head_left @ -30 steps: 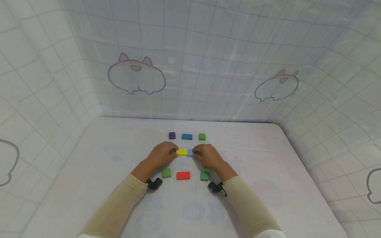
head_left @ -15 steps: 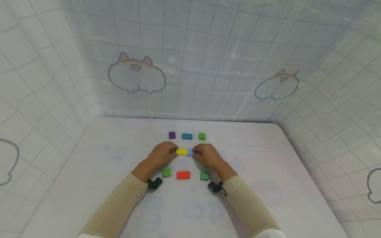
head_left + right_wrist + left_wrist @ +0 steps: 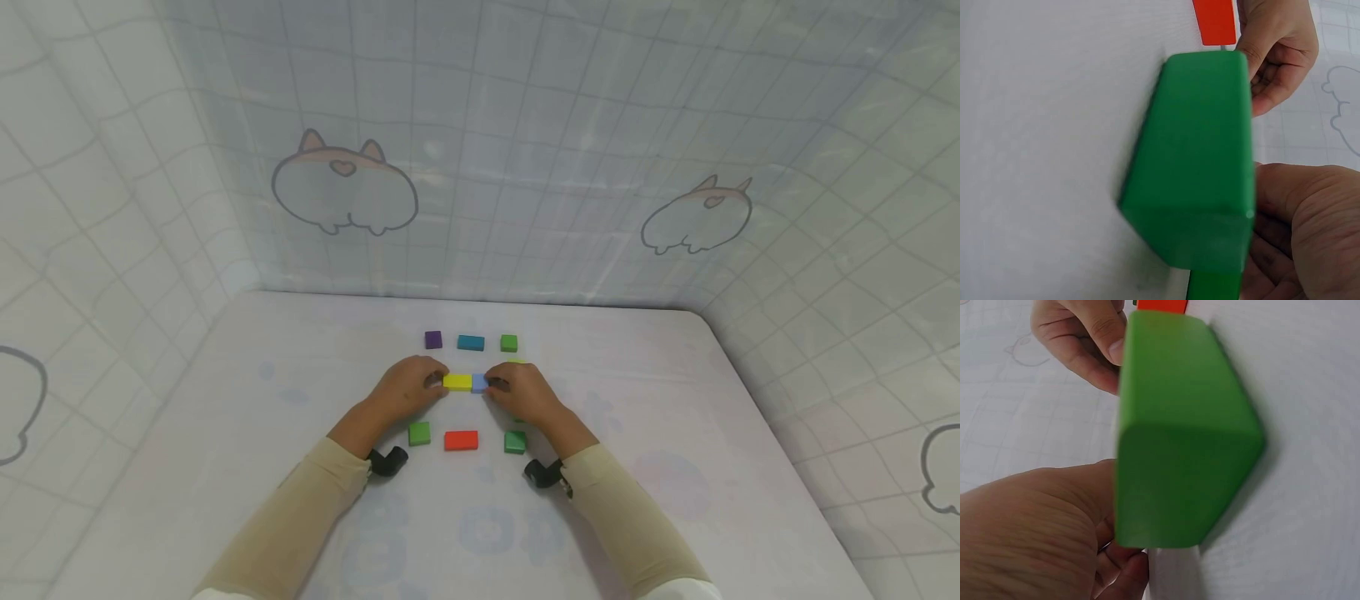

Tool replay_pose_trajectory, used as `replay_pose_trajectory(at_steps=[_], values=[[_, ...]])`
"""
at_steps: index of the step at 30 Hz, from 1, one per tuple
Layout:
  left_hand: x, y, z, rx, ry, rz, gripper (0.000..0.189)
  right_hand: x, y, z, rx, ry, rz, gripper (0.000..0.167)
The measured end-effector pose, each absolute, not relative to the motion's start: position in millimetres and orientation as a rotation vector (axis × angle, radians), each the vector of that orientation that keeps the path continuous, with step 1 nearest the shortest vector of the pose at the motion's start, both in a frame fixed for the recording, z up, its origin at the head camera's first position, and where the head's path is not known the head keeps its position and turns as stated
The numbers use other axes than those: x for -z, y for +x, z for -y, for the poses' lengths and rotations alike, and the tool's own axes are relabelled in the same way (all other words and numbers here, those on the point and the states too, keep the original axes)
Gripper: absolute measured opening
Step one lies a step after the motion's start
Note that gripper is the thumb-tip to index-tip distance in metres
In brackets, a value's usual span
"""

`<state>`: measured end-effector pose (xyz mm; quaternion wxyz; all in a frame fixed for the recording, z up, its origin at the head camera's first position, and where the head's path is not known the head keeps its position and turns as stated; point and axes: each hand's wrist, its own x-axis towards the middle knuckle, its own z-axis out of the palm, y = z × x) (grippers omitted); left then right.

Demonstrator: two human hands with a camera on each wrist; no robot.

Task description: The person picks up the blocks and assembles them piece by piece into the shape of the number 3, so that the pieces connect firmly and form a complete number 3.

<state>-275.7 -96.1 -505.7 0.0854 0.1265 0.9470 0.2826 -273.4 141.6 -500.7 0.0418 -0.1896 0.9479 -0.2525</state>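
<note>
My left hand pinches the left end of a yellow block in the middle of the table. From the other side, my right hand grips the right end of a light blue block, partly covered by the fingers. The two blocks sit end to end in one line. In the left wrist view, a bright green block stands large in front of my left hand and hides its fingertips. Likewise, a darker green block covers the fingertips of my right hand in the right wrist view.
Behind the hands lie a purple block, a teal block and a green block. A red block lies nearer, between the two green ones. A yellow-green block peeks out behind the right hand. Patterned cloth rises behind the table.
</note>
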Motion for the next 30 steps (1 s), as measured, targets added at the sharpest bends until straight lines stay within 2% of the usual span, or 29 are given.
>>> replay_pose_trajectory(at_steps=[10, 16, 24, 30], values=[[508, -277, 99, -0.852, 0.396, -2.826, 0.034, 498, -272, -141, 0.772, -0.558, -2.895, 0.028], [510, -278, 98, -0.859, 0.368, -2.819, 0.04, 497, -271, -143, 0.778, -0.5, -2.887, 0.029], [513, -276, 103, -0.932, 0.383, -2.783, 0.044, 493, -273, -169, 0.979, -0.495, -2.947, 0.025], [516, -276, 108, -0.987, 0.36, -2.752, 0.043, 494, -279, -183, 0.962, -0.378, -2.987, 0.026]])
